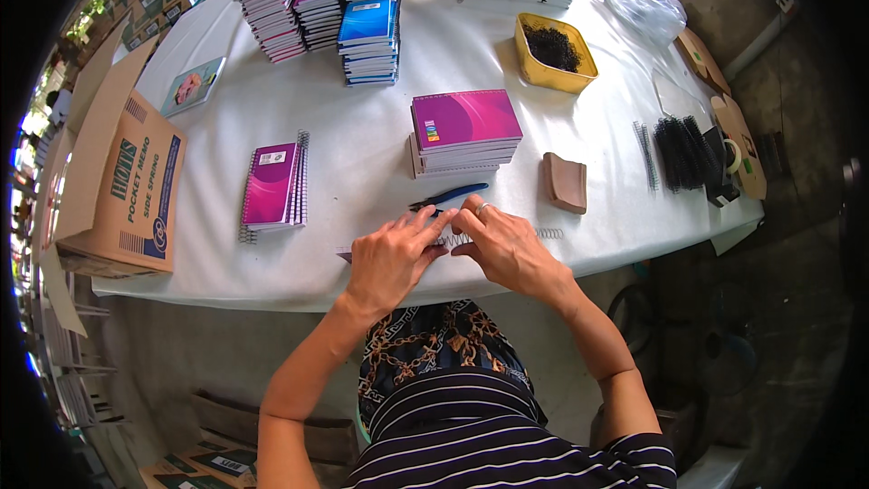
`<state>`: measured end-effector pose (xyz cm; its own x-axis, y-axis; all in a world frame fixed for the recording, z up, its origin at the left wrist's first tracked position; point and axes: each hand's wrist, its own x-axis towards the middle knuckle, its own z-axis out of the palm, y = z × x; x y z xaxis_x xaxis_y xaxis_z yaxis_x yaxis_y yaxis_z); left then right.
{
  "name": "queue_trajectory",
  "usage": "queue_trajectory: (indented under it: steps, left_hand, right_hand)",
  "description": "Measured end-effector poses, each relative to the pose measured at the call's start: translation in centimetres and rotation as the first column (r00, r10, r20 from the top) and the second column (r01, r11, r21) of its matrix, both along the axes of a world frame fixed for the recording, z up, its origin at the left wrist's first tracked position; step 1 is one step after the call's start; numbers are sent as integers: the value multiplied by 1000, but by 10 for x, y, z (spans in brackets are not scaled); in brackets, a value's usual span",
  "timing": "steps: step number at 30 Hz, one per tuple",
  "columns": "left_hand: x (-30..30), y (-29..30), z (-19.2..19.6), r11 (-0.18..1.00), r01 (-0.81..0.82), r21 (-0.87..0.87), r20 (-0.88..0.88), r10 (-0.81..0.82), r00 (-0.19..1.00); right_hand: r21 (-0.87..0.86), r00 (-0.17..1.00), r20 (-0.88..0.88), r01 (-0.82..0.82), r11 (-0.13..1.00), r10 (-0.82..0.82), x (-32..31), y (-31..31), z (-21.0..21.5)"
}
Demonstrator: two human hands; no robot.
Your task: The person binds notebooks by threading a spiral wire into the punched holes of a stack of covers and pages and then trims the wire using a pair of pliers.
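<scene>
At the near edge of the table my two hands meet, fingertips almost touching. My right hand (511,252) is closed in a pinch around a spiral binding coil (550,234), whose loose end sticks out to the right past the fingers. My left hand (387,263) is closed over a thin notebook (345,256); only a dark purple corner shows beside the wrist, the rest being hidden. Just beyond my fingertips lie pliers (463,192) with dark blue handles. Behind them stands a stack of purple notebooks (466,118).
Coil-bound purple notebooks (272,186) lie at left, near a cardboard box (136,186). A brown block (565,183) sits right of the pliers. Farther back are a yellow tub (588,72) of black coils, blue notebooks (369,27) and a plastic bag (641,4). Black coils (683,152) lie at right.
</scene>
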<state>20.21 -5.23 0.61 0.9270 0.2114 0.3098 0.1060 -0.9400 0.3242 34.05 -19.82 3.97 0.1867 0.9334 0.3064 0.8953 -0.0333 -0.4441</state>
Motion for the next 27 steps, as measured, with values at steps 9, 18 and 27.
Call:
queue_trajectory:
  steps: [9,18,27]
  left_hand:
    - [-7,6,17,994,112,7,-261,-106,959]
    - [-17,8,2,971,175,162,-18,-174,985]
    - [-22,24,8,988,84,128,-77,-74,994]
  right_hand:
    - [-127,987,-149,41,991,-60,68,-33,6]
    - [-434,924,-61,315,844,-377,164,-90,6]
    - [-131,545,-810,-529,838,218,91,2,-5]
